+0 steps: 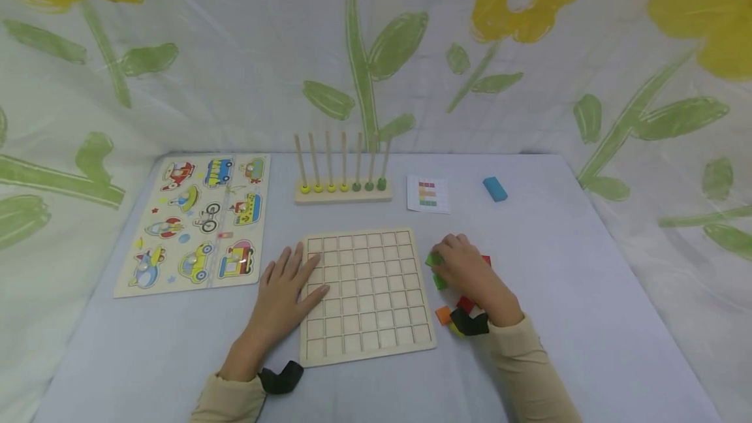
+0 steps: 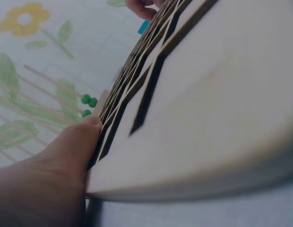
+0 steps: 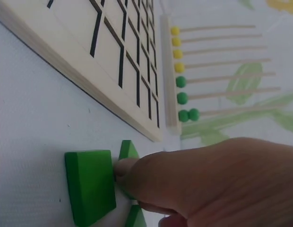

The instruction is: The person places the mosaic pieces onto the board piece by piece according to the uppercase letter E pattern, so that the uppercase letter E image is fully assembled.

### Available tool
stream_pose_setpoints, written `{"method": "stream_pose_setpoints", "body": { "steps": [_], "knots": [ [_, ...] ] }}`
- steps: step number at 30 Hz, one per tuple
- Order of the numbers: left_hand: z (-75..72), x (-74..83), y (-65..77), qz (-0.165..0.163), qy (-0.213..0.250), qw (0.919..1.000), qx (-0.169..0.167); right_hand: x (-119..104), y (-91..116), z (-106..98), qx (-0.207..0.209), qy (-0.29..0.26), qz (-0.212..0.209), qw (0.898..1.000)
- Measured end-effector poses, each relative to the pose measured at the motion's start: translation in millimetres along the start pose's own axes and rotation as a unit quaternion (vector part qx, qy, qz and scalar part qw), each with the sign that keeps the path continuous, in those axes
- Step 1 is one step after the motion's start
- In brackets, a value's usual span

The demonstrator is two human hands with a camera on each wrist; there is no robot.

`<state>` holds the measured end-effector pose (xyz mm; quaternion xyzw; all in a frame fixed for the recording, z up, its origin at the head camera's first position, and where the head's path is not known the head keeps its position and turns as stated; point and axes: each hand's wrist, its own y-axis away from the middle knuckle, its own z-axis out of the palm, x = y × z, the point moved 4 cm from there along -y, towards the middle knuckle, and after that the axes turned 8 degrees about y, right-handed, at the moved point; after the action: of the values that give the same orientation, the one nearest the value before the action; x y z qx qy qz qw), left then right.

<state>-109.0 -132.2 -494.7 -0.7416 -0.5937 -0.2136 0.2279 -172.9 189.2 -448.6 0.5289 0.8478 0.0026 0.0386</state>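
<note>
A pale wooden grid board [image 1: 367,292] with rows of square recesses lies in the middle of the table. My left hand [image 1: 281,296] rests spread over its left edge, thumb and index finger on the wood. In the left wrist view the thumb [image 2: 75,146] lies along the board's edge. To the right of the board, my right hand [image 1: 467,273] pinches a green tile [image 3: 127,150] with curled fingers, its far side hidden by the thumb. Another green tile [image 3: 92,184] lies beside the thumb. Red tiles [image 1: 465,304] and an orange tile [image 1: 443,315] lie under and around the right wrist.
A wooden peg stand [image 1: 343,196] with yellow and green beads stands behind the board. Right of it lie a printed pattern card [image 1: 429,194] and a blue block [image 1: 495,189]. A vehicle puzzle board [image 1: 194,224] lies at the left.
</note>
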Motion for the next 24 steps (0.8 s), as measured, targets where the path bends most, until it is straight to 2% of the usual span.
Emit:
{"method": "stream_pose_setpoints", "body": {
  "steps": [4, 10, 15, 21, 24],
  "knots": [
    [-0.6, -1.2, -0.9, 0.011, -0.018, 0.9996, 0.017, 0.1, -1.9, 2.7, -0.007, -0.014, 0.0, 1.0],
    [-2.1, -2.1, -0.1, 0.018, -0.019, 0.9993, 0.025, -6.6, -10.6, -1.7, 0.004, -0.05, -0.005, 0.999],
    [-2.9, -4.8, 1.5, 0.02, -0.029, 0.9989, 0.032, -37.6, -29.5, -11.5, 0.024, -0.079, -0.073, 0.994],
    [0.8, -6.3, 1.5, 0.011, -0.034, 0.9991, 0.021, -80.5, -52.3, -11.3, 0.064, -0.052, -0.197, 0.977],
    [2.4, -3.9, 0.4, 0.008, -0.032, 0.9993, 0.014, -95.0, -61.4, -7.5, 0.068, -0.045, -0.228, 0.97]
  ]
}}
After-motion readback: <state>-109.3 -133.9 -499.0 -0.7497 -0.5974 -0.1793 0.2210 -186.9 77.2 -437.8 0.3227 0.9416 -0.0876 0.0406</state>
